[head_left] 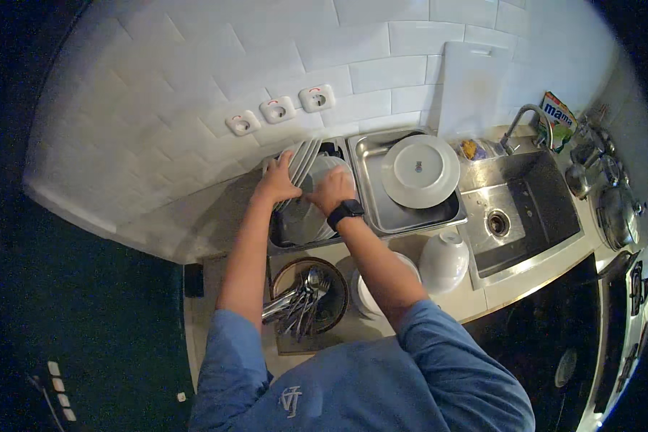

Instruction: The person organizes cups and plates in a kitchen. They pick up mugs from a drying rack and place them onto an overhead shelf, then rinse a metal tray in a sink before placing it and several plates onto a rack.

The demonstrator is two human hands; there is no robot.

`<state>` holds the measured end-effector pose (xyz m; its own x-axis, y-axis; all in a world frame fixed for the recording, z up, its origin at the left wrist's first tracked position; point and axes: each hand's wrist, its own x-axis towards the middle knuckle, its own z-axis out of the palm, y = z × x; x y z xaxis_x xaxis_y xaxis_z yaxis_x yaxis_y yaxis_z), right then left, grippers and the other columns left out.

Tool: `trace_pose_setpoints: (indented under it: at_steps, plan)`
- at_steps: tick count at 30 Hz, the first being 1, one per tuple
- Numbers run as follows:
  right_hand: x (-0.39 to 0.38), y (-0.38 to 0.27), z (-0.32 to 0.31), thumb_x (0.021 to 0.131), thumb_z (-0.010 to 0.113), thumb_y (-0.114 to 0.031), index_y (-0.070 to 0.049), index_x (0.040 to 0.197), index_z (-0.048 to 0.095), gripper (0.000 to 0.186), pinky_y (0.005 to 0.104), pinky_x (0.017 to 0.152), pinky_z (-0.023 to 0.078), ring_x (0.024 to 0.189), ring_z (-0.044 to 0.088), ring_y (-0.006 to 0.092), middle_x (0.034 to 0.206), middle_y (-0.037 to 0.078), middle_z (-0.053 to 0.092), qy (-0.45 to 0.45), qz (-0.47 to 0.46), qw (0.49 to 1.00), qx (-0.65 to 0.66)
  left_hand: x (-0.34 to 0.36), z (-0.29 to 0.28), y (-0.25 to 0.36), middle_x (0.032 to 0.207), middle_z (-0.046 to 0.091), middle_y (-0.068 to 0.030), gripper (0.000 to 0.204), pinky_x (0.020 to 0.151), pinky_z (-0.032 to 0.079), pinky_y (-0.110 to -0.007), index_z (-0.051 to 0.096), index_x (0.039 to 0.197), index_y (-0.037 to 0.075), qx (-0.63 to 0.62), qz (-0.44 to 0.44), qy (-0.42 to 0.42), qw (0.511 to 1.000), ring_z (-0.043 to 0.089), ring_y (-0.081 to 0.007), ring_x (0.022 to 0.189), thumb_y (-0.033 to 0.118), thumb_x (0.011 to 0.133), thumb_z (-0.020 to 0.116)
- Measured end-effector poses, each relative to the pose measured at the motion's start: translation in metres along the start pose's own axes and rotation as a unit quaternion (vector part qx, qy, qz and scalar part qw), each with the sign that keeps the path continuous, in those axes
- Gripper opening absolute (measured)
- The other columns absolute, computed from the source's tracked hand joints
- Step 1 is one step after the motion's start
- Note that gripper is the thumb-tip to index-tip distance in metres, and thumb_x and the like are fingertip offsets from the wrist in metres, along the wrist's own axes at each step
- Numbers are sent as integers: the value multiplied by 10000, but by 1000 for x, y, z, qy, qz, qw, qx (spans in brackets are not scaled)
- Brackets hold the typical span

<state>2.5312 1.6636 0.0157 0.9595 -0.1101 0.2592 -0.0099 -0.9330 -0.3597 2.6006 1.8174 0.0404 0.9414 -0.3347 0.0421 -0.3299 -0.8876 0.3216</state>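
Note:
Several white plates stand on edge, leaning, in the left metal tray by the wall. My left hand is closed round the lower left side of these plates, its thumb toward the right. Just to the right, my right hand, with a black watch on its wrist, grips another white plate that stands tilted in the same tray. Its fingertips are partly hidden. In the metal tray to the right, a white plate lies upside down.
In front are a dark round plate with several spoons and forks, a white bowl partly behind my right forearm, and upturned white bowls. Rightward are a sink, faucet and metal pots. A white cutting board leans on the wall.

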Motion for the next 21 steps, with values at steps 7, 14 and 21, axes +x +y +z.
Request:
trace_pose_setpoints:
  at_steps: [7,14,21]
  plan:
    - [7,-1,13,587,798,-392,55,980,526,655,410,768,496,905,603,340,955,231,596,-19,45,982,182,2,-6,-8,1302,331,-329,1053,1014,348,-494,215,1385,190,-41,-6,-22,999,347,-482,1224,227,497,780]
    - [3,17,22,554,813,-304,45,979,488,639,416,768,479,919,591,359,998,257,586,81,54,906,412,6,-8,-19,1306,334,-316,1051,1040,323,-467,214,1388,166,-46,20,-10,999,329,-472,1237,220,494,766]
    - [1,64,-38,568,777,-270,95,1096,475,710,386,821,470,973,573,332,1058,235,583,-2,142,882,449,4,-11,-31,1349,319,-265,1043,1048,315,-454,216,1386,125,-80,44,-22,996,316,-428,1263,206,497,756]
